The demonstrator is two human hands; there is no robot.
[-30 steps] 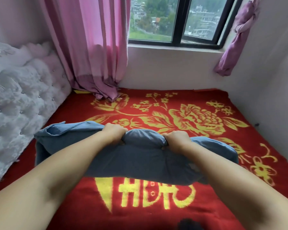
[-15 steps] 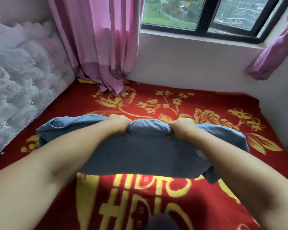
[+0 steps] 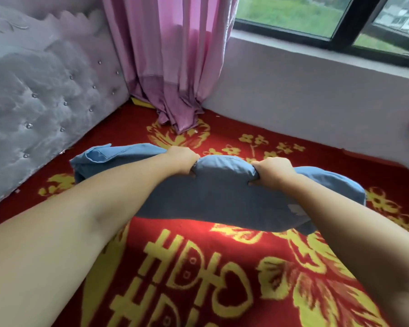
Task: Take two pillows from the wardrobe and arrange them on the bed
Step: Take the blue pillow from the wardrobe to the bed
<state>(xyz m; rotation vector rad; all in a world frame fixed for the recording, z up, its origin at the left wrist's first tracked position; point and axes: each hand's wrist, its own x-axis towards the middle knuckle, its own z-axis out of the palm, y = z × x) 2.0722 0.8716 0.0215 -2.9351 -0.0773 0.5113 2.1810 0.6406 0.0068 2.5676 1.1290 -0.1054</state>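
Red plush bedspread with yellow flowers and lettering (image 3: 175, 274) fills the bed below us, and over it we hold the soft blue fabric-covered pillow (image 3: 222, 194), which hangs just clear of the spread and throws a shadow beneath its near edge. Our left hand (image 3: 182, 159) and right hand (image 3: 272, 171) each bunch a fistful of its far long edge, fingers curled over the top and thumbs tucked under, so both hands are closed firmly on the pillow. We judge that we grip it there, a little apart and near the middle, so the loose filling sags evenly to both sides and the pillow can be carried flat and set down square rather than dropped in a heap. Its left end, with an open flap of the case, points toward the grey tufted velvet headboard with small studs (image 3: 45, 102), which suggests we mean to lay it at the head of the bed. No second pillow shows here, so we take the task to be partly done at most.

Beyond the pillow, a pink sheer curtain (image 3: 170, 67) falls into the corner and pools on the spread. A pale wall under a black-framed window (image 3: 340, 31) runs along the far side of the bed.
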